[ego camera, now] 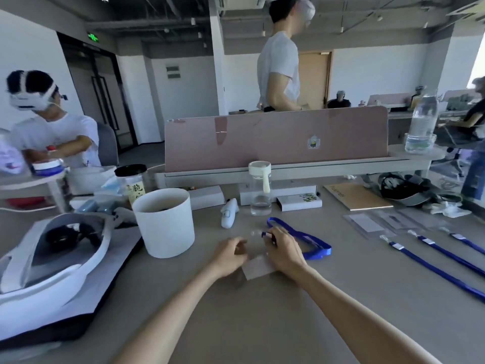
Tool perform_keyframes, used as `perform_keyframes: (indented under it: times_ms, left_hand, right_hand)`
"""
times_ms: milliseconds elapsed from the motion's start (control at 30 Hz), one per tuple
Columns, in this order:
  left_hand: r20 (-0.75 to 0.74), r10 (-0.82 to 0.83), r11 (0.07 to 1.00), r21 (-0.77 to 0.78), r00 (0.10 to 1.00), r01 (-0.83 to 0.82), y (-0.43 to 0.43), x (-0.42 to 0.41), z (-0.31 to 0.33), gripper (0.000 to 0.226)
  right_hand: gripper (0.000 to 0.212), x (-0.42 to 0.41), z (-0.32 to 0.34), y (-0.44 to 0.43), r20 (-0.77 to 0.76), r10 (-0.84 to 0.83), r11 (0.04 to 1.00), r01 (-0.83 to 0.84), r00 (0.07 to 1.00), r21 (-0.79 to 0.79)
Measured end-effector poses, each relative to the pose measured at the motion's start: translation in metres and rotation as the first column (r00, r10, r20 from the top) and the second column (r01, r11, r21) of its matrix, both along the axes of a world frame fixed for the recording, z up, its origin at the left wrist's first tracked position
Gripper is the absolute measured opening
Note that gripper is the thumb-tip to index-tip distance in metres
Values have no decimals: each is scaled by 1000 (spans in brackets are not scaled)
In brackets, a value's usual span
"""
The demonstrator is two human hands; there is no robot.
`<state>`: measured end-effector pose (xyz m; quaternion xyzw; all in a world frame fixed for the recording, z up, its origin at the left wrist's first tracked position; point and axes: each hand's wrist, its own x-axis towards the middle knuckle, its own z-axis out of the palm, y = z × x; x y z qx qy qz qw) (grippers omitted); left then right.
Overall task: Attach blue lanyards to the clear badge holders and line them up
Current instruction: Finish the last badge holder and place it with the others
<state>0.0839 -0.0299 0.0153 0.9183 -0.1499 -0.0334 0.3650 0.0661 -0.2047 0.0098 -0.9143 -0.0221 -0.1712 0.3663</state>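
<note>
Blue lanyard (299,239): my right hand (284,252) pinches its clip, aiming at the slot.
Clear badge holder (258,267): my left hand (228,256) pins it steady, fingers curled.
Finished row (393,224): at two o'clock, kept aligned.

Your two bare forearms reach forward and converge at the middle. Your left hand (231,256) is curled, fingers bent inward, knuckles up. Your right hand (284,252) sits just beside it, fingers pinched together at its far end, wrist low.
</note>
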Motion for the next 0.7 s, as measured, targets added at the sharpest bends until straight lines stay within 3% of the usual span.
perform_keyframes:
  times_ms: [67,133,233,300,433,533,633,700]
  left_hand:
    - [-19,-57,974,217,998,60,11,-9,-2,79]
    - [60,-52,928,372,997,26,19,-13,-5,77]
    - [169,67,912,389,983,-129,31,-12,-3,50]
    - [175,157,901,377,972,-214,40,-9,-1,49]
    - [109,271,886,359,956,-292,50,-2,3,52]
    - [-36,297,885,385,954,-261,53,3,15,44]
    - [-141,245,948,243,959,-207,58,0,22,39]
    - [-104,227,972,-33,968,-232,60,-6,15,34]
  right_hand:
    - [17,2,0,3,-36,-9,998,11,999,62]
    - [13,2,-2,1,-25,7,989,-3,1000,149]
    - [18,-8,-4,-5,30,6,955,-14,1000,297]
    - [17,-17,-3,-5,18,24,952,-28,1000,306]
    - [17,-24,-4,10,-5,58,973,-56,998,223]
    - [13,-26,-3,22,-18,76,979,-71,997,189]
    - [12,-31,2,28,-26,91,974,-84,995,208]
    - [13,-37,8,29,-37,101,948,-85,994,308]
